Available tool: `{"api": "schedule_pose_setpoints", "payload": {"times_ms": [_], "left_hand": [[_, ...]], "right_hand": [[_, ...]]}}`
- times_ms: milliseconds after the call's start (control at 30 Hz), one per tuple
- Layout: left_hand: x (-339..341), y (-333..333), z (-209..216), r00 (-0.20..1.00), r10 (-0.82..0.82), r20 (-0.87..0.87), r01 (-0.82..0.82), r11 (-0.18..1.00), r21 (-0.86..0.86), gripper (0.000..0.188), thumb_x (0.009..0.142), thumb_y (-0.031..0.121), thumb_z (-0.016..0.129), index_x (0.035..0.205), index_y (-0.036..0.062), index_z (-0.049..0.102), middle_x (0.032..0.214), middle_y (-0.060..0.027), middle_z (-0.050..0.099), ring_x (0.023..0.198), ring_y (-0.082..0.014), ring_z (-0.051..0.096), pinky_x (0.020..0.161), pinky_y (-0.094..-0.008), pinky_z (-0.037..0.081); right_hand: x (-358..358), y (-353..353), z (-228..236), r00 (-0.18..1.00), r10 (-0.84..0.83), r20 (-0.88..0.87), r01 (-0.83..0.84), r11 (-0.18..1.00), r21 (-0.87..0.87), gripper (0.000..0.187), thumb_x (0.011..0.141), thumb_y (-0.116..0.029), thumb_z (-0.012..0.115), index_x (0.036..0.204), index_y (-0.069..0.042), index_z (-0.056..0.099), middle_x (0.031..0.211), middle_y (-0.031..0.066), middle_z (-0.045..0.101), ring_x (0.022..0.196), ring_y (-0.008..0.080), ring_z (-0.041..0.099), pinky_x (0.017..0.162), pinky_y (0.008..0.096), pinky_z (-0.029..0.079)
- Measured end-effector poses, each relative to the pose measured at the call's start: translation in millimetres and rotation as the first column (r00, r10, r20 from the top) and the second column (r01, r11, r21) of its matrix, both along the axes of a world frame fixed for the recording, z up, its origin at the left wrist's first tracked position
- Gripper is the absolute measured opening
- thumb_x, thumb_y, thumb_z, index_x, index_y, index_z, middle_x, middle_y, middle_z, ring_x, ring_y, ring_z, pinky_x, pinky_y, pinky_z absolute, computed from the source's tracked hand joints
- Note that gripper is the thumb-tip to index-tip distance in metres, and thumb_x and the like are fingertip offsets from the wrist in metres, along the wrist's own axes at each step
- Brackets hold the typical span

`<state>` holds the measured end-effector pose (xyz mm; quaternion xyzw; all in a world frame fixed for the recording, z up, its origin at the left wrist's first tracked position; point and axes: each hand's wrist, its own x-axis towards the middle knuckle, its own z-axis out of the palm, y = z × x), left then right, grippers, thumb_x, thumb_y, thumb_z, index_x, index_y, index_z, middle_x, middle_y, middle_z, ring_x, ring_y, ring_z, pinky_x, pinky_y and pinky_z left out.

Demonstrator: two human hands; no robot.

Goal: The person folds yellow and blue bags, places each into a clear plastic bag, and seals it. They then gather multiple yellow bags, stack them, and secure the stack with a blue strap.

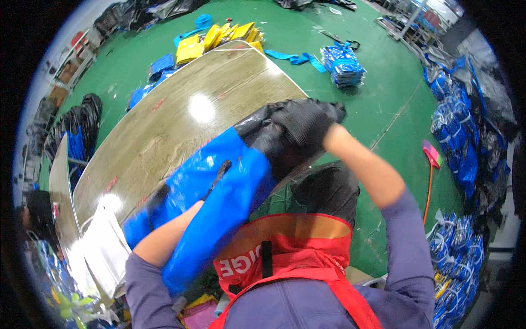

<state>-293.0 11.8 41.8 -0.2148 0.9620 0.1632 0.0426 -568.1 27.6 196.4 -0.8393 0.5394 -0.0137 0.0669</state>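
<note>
A long piece of glossy blue plastic sheeting with black ends (241, 189) lies in folds across my body and the table's near edge. My right hand (308, 123), in a black knit glove, is closed over the bunched black end, slightly smeared by motion. Reaching in from the lower left, my left hand (218, 180) goes in between two blue folds. Only a dark gloved strip of it shows, and its fingers are hidden. The wood-patterned table (164, 120) lies under and beyond the sheeting.
Folded yellow pieces (213, 41) lie past the table's far end, near blue bundles (160, 67). A tied blue bundle (343, 64) rests on the green floor (383, 98). Stacked blue bundles (455, 129) line the right, near an orange-handled broom (430, 164). White material (104, 247) is at left.
</note>
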Motion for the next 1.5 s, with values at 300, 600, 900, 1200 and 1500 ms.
{"api": "schedule_pose_setpoints", "payload": {"times_ms": [300, 600, 900, 1200, 1500], "left_hand": [[-28, 8, 19, 0.974, 0.099, -0.202, -0.144, 0.965, -0.220, 0.061, 0.088, 0.038, 0.049, 0.140, 0.0096, 0.035, 0.146, -0.0172, 0.031, 0.134, -0.0367, 0.028, 0.108, -0.0531, 0.020], [-54, -13, -10, 0.919, 0.206, -0.337, -0.294, 0.926, -0.236, 0.060, 0.089, 0.037, 0.050, 0.139, 0.0081, 0.036, 0.145, -0.0190, 0.032, 0.133, -0.0378, 0.029, 0.109, -0.0501, 0.022], [201, 36, -41, 0.423, 0.904, -0.057, -0.906, 0.420, -0.057, 0.058, 0.090, 0.036, 0.050, 0.138, 0.0067, 0.037, 0.144, -0.0209, 0.032, 0.132, -0.0389, 0.030, 0.109, -0.0471, 0.023], [130, 92, 42, 0.707, 0.641, -0.298, -0.707, 0.650, -0.279, 0.068, 0.082, 0.041, 0.057, 0.138, 0.0069, 0.038, 0.145, -0.0202, 0.031, 0.134, -0.0385, 0.028, 0.111, -0.0491, 0.018], [42, 36, 64, 0.820, 0.572, 0.011, -0.551, 0.795, -0.254, 0.080, 0.077, 0.062, 0.052, 0.139, 0.0136, 0.039, 0.142, -0.0259, 0.033, 0.132, -0.0441, 0.029, 0.105, -0.0644, 0.012]], "right_hand": [[35, -133, -153, 1.000, -0.027, 0.005, 0.023, 0.930, 0.368, 0.065, 0.067, -0.059, 0.067, 0.106, -0.007, 0.068, 0.113, 0.0166, 0.063, 0.103, 0.0302, 0.061, 0.088, 0.0417, 0.048], [-9, -141, -163, 0.992, -0.117, 0.048, 0.097, 0.947, 0.308, 0.068, 0.066, -0.063, 0.066, 0.105, -0.007, 0.068, 0.110, 0.0158, 0.064, 0.101, 0.0301, 0.062, 0.085, 0.0418, 0.048], [30, -140, -161, 0.998, -0.059, 0.014, 0.047, 0.907, 0.419, 0.072, 0.064, -0.067, 0.065, 0.104, -0.007, 0.068, 0.107, 0.0150, 0.065, 0.098, 0.0301, 0.063, 0.083, 0.0419, 0.049], [33, -134, -117, 0.933, -0.027, -0.359, 0.179, 0.900, 0.398, 0.075, 0.063, -0.070, 0.064, 0.104, -0.007, 0.068, 0.104, 0.0142, 0.067, 0.095, 0.0301, 0.064, 0.081, 0.0419, 0.050], [-27, -52, -61, 0.827, -0.540, 0.160, 0.485, 0.827, 0.282, 0.058, 0.091, -0.055, 0.031, 0.126, -0.014, 0.052, 0.125, 0.0197, 0.054, 0.119, 0.0352, 0.048, 0.102, 0.0420, 0.035]]}}
